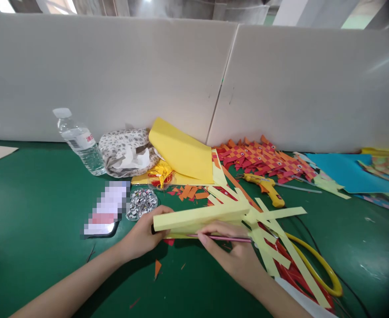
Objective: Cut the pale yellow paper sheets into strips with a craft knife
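My left hand (pixel 144 236) grips the left end of a folded strip of pale yellow paper (pixel 197 217) lying on the green table (pixel 42 221). Its fingers are curled round the paper's edge. My right hand (pixel 236 254) holds a thin pink pencil (pixel 224 238) flat along the strip's near edge, fingers pinched on it. Loose pale yellow strips (pixel 274 238) fan out to the right of both hands, over red paper scraps.
A water bottle (pixel 80 143), a patterned cloth pouch (pixel 124 150), a yellow sheet (pixel 181 152), a phone (pixel 106 210), a dish of googly eyes (pixel 142 202), a yellow glue gun (pixel 265 187), woven red-orange paper fish (pixel 264 159), blue paper (pixel 347 172) and a yellow hoop (pixel 317 265) lie around. White cardboard walls (pixel 115 75) stand behind.
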`<state>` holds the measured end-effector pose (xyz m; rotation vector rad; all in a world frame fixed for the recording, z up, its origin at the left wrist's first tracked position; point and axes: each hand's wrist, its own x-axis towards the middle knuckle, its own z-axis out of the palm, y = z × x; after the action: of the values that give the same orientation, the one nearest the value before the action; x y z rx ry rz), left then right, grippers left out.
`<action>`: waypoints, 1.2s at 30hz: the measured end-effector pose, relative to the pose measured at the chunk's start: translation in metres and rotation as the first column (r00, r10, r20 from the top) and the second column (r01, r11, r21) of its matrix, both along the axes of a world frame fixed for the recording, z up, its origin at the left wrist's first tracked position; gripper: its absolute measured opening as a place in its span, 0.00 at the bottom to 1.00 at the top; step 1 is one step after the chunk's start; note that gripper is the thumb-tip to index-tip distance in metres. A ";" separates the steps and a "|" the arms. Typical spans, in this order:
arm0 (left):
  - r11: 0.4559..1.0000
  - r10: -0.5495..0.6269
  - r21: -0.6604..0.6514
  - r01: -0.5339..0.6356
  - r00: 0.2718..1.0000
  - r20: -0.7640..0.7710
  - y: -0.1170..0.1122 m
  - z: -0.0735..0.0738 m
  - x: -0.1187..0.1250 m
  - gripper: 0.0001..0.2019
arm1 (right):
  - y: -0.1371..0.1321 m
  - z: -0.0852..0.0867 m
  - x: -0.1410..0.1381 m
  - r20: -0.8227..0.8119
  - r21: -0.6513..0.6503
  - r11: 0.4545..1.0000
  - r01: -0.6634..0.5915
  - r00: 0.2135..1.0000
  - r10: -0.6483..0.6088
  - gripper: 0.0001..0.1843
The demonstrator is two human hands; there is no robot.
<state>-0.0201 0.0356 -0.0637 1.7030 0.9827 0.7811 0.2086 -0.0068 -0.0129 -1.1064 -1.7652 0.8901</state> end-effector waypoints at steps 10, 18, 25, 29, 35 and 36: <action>0.992 0.122 0.000 -0.123 0.992 -0.042 0.002 -0.006 0.000 0.16 | 0.012 -0.023 0.001 -0.198 -0.475 0.874 0.104 0.955 -0.222 0.14; 0.976 0.214 -0.087 -0.200 0.954 0.208 0.002 -0.001 0.004 0.18 | 0.014 -0.031 0.004 -0.223 -0.504 0.856 0.117 0.940 -0.260 0.16; 0.683 0.310 0.681 -0.264 0.949 0.058 -0.004 0.003 -0.002 0.25 | 0.012 -0.029 0.008 -0.182 -0.391 0.917 0.083 0.969 -0.166 0.14; 0.626 0.239 0.763 0.164 0.891 -0.387 0.003 0.005 -0.010 0.24 | 0.010 -0.028 0.011 -0.172 -0.390 0.919 0.050 0.977 -0.127 0.14; 0.759 0.046 0.564 0.327 0.836 -0.547 0.007 0.013 -0.014 0.17 | 0.011 -0.028 0.019 -0.143 -0.390 0.920 0.027 0.986 -0.090 0.13; 0.765 0.028 0.548 0.338 0.833 -0.553 0.006 0.014 -0.014 0.16 | 0.012 -0.028 0.020 -0.144 -0.393 0.919 0.025 0.986 -0.089 0.13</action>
<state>-0.0341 0.0418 -0.0492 2.6711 0.9667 0.5455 0.2290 0.0049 -0.0409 -1.2900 -1.4506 1.2956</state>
